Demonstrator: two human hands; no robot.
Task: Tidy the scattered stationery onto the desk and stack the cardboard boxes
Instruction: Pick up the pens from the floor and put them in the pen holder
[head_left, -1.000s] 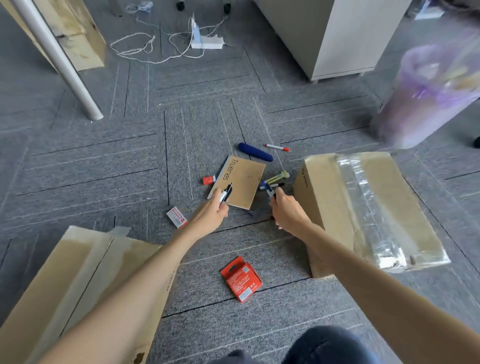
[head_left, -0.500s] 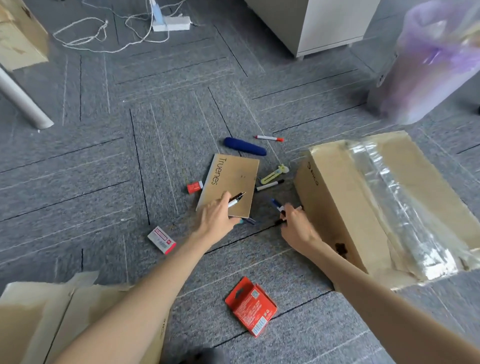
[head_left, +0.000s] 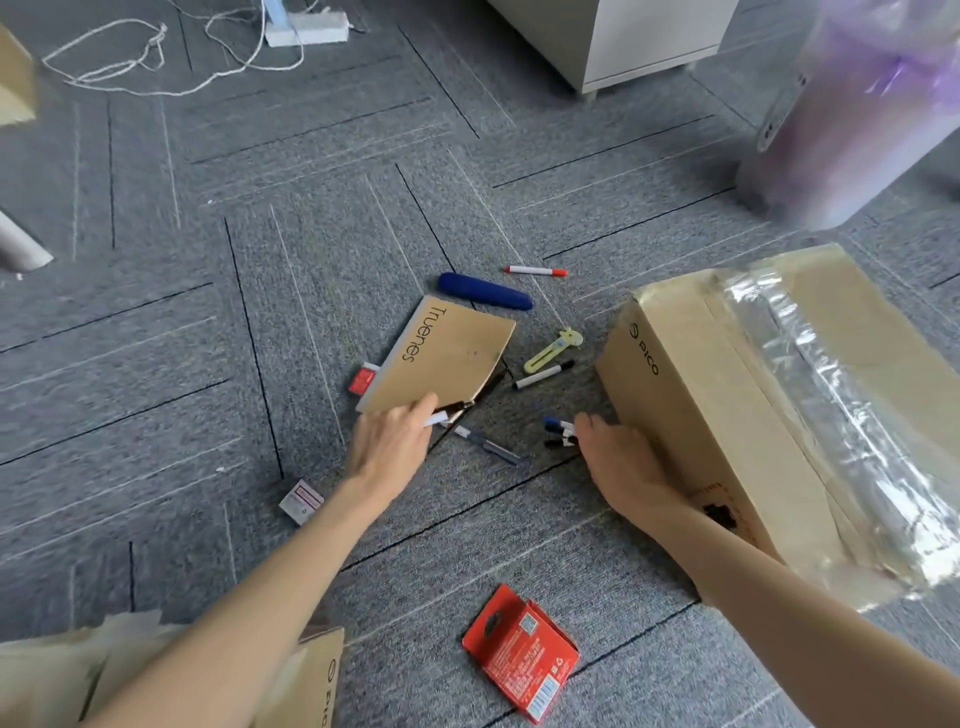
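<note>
My left hand (head_left: 389, 447) grips the near edge of the brown Truenes notebook (head_left: 441, 353) together with a pen, and the notebook's right side is tilted up off the carpet. My right hand (head_left: 618, 457) is closed around two markers (head_left: 560, 433) beside the taped cardboard box (head_left: 727, 415) on the right. A second cardboard box (head_left: 306, 680) shows at the bottom left. Loose on the carpet lie a pen (head_left: 488, 444), a black marker (head_left: 544, 375), a yellow cutter (head_left: 553, 349), a blue case (head_left: 485, 291), a red-capped marker (head_left: 536, 270), a red eraser (head_left: 362, 380), a white eraser (head_left: 301, 501) and a red packet (head_left: 519, 652).
A white power strip (head_left: 306, 32) with tangled cable lies far left on the grey carpet. A white cabinet (head_left: 639, 41) stands at the back. A bin with a purple bag (head_left: 852, 119) stands at the far right. A desk leg (head_left: 21, 249) shows at the left edge.
My left hand has lifted the notebook's edge off the floor, uncovering a pen beneath. My right hand drew back toward the box with the markers. The view shifted down and closer.
</note>
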